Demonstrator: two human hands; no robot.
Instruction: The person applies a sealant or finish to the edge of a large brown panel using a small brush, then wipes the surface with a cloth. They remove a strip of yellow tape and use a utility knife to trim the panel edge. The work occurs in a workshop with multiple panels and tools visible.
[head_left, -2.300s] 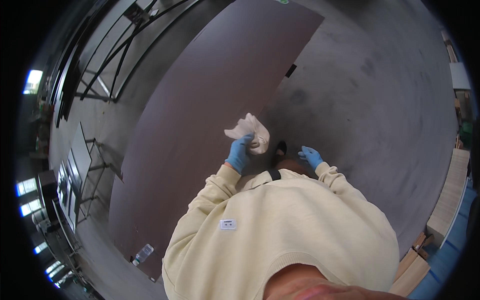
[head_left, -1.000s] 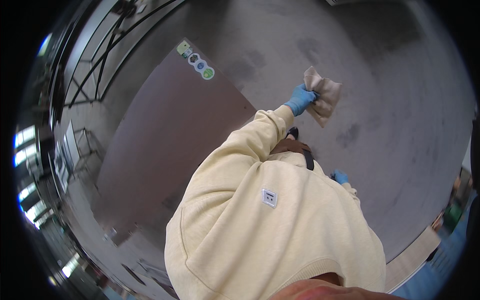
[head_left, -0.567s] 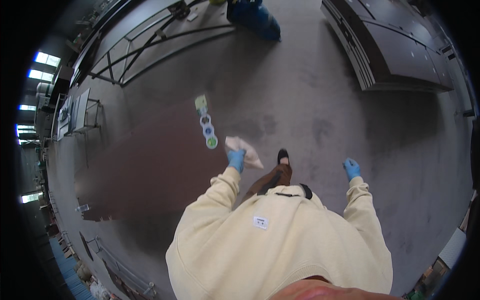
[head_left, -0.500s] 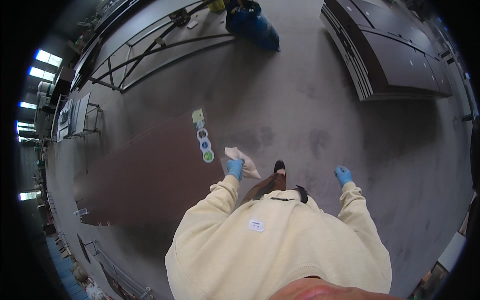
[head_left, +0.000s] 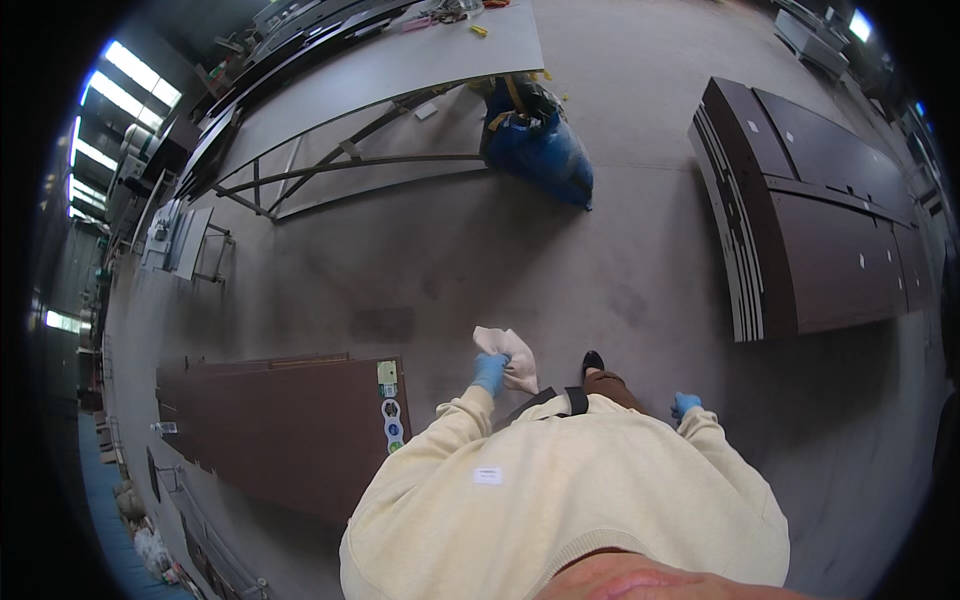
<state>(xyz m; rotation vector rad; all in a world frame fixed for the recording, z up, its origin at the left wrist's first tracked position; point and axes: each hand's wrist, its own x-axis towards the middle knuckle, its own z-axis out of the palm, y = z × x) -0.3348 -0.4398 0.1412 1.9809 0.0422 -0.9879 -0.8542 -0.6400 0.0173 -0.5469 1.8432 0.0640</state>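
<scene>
We see one container, a blue bag (head_left: 540, 150) slumped on the concrete floor (head_left: 650, 250) beside the metal legs of a long grey worktop (head_left: 400, 70); its mouth is dark and crumpled, with a yellowish strip across it, and we cannot tell what lies inside.

Our left hand (head_left: 490, 372), in a blue glove, has its grip closed around a cloth (head_left: 508, 355). The cloth is pale, off-white and soft, bunched into loose folds, with one corner sticking up above the fingers and another hanging toward our body. It is held in the air over the floor, just beyond the near end of a dark brown panel (head_left: 290, 430) that lies flat at our left.

Our right hand (head_left: 685, 405), also in a blue glove, hangs at our side with nothing in it; the fingers look curled, but we cannot tell how far the grip is closed.

The brown panel is long, smooth and matt, with a row of small round stickers (head_left: 390, 420) along its near edge. To our right sits a stack of similar dark boards (head_left: 820, 220) with pale layered edges. Our cream sweatshirt (head_left: 560, 500) fills the lower view.
</scene>
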